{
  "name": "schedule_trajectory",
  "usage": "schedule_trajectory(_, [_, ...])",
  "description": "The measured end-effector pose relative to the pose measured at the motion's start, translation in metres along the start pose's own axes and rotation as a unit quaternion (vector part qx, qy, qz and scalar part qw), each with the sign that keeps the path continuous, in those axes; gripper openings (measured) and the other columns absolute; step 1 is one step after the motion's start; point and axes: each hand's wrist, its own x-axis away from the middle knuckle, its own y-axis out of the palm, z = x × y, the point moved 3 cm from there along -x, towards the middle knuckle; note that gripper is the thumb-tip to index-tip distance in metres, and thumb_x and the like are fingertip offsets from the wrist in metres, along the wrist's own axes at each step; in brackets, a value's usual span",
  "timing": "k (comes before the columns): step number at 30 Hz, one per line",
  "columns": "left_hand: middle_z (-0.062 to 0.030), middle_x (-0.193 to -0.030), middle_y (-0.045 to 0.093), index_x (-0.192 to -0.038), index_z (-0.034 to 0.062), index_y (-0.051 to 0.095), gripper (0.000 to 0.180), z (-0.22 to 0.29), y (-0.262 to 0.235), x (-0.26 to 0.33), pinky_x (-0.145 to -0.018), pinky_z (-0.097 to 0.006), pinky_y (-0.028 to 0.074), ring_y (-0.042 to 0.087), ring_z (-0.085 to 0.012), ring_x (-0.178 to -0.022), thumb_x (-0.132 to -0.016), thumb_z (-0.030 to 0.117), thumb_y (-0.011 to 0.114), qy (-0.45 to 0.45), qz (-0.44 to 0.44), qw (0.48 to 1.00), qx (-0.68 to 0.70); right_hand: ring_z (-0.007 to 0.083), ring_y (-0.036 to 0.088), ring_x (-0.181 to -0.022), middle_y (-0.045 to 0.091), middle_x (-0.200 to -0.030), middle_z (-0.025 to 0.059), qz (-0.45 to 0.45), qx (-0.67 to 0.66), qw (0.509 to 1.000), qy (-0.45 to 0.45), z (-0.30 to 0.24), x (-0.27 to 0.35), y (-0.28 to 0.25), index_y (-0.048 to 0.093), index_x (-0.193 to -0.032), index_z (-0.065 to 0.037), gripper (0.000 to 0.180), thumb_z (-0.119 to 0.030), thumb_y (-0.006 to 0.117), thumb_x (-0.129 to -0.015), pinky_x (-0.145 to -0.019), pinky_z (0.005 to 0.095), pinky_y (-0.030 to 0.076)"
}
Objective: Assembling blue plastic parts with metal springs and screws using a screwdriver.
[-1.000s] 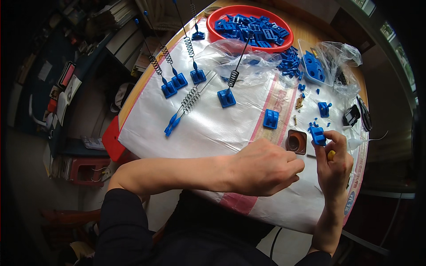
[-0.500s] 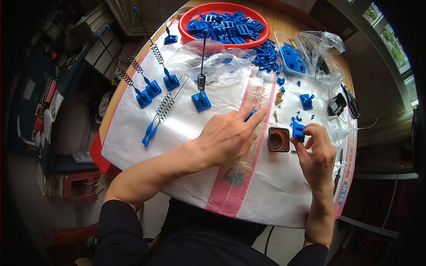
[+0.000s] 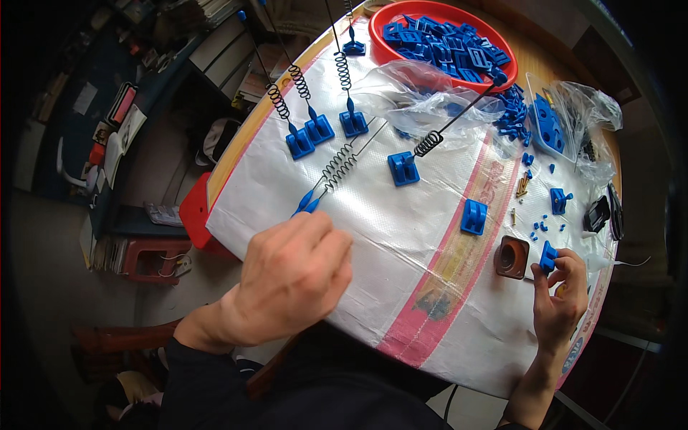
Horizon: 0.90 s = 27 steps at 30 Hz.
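My right hand point(image 3: 562, 297) pinches a small blue plastic base point(image 3: 548, 256) between thumb and fingers, beside a brown square cup point(image 3: 512, 256). My left hand point(image 3: 297, 272) is bent over the lower blue ends point(image 3: 307, 203) of two black coil-spring rods point(image 3: 338, 172) lying on the mat. Its fingertips are hidden beneath it, so whether it touches or grips them does not show. Another blue base point(image 3: 474, 217) rests on the striped band of the mat. Left of it, a blue base point(image 3: 403, 169) carries a spring rod point(image 3: 430, 143) leaning right.
Several blue bases with spring rods point(image 3: 301, 143) stand at the far left. A red basin point(image 3: 510, 72) of blue parts sits at the back, near loose blue pieces point(image 3: 512, 115) and a clear tray point(image 3: 532, 93). Brass screws point(image 3: 522, 186) and tiny blue bits point(image 3: 542, 226) lie right.
My left hand has left the blue base on the striped band and moved left to the lying spring rods. The middle spring rod now leans right. The whole view has shifted.
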Motion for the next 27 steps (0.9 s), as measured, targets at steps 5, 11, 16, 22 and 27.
schedule_trajectory(5, [-0.0108,-0.081,0.062,-0.09,-0.0012,0.068,0.006,-0.079,0.019,0.044,-0.059,-0.032,0.048,0.061,-0.0222,-0.066,-0.084,0.0,0.069,-0.221,0.092,0.971,0.01,0.0144,0.053,-0.062,0.066,-0.108,0.0149,-0.009,-0.001,1.0,0.001,0.001,-0.004,0.006,0.059,-0.101,0.0,0.034,0.008,0.08,-0.076,-0.06,0.0277,0.046])
schedule_trajectory(11, [-0.0109,-0.083,0.064,-0.091,-0.002,0.068,0.008,-0.08,0.031,0.037,-0.061,-0.031,0.049,0.063,-0.0202,-0.069,-0.084,0.001,0.07,-0.237,0.084,0.964,0.083,0.0124,0.053,-0.064,0.066,-0.11,0.0141,-0.02,0.017,0.999,0.018,0.008,-0.002,0.01,0.059,-0.102,0.0,0.032,0.008,0.079,-0.078,-0.063,0.0274,0.046])
schedule_trajectory(16, [-0.0116,-0.083,0.065,-0.089,-0.0021,0.068,0.008,-0.078,0.03,0.035,-0.062,-0.034,0.051,0.065,-0.0234,-0.07,-0.083,0.0,0.072,-0.228,0.085,0.97,0.026,0.0122,0.051,-0.063,0.066,-0.111,0.0138,-0.02,0.038,0.999,0.029,0.009,-0.001,0.01,0.059,-0.102,0.0,0.032,0.006,0.08,-0.079,-0.066,0.0271,0.047])
schedule_trajectory(22, [-0.0125,-0.082,0.065,-0.09,-0.0022,0.067,0.011,-0.077,0.027,0.035,-0.062,-0.036,0.052,0.066,-0.0253,-0.067,-0.081,-0.001,0.073,-0.204,0.087,0.974,-0.053,0.0109,0.052,-0.065,0.066,-0.112,0.0126,-0.023,0.037,0.999,0.025,0.01,0.0,0.01,0.059,-0.102,-0.001,0.031,0.003,0.081,-0.08,-0.064,0.0255,0.046])
schedule_trajectory(27, [-0.0122,-0.082,0.066,-0.092,-0.0025,0.067,0.013,-0.079,0.029,0.037,-0.06,-0.033,0.051,0.065,-0.0226,-0.065,-0.081,-0.002,0.073,-0.225,0.095,0.969,-0.037,0.0106,0.053,-0.065,0.066,-0.112,0.0123,-0.03,0.041,0.998,0.029,0.01,0.0,0.01,0.059,-0.102,-0.001,0.031,0.002,0.081,-0.08,-0.062,0.0245,0.044])
